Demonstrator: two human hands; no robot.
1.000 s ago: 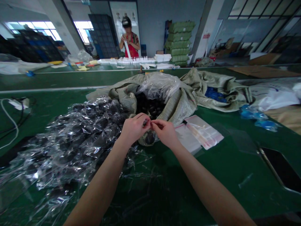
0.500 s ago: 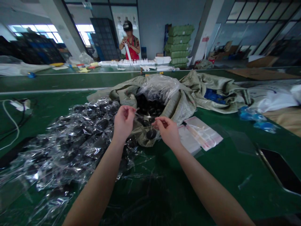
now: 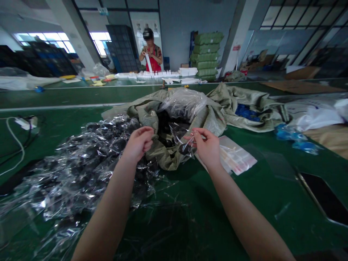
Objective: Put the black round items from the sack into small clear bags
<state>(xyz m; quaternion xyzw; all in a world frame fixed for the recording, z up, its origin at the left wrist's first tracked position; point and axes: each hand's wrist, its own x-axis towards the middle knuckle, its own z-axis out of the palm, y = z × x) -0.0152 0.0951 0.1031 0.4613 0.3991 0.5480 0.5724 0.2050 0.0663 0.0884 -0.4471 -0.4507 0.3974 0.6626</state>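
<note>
My right hand pinches the edge of a clear plastic bag with a round black object inside, in front of the open woven sack. My left hand is closed at the sack's left side, apart from that bag; whatever its fingers hold, if anything, is too small to make out. More black objects lie in the sack's dark mouth. A large pile of clear-wrapped black objects spreads on the left. Flat clear bags lie beside my right hand.
At the right are a phone, blue wrapped items and another sack with blue contents. A white cable lies far left. A person stands behind the back table.
My left hand has moved slightly left and down. My right hand has shifted right, and the black object now shows inside a clear bag at its fingers.
</note>
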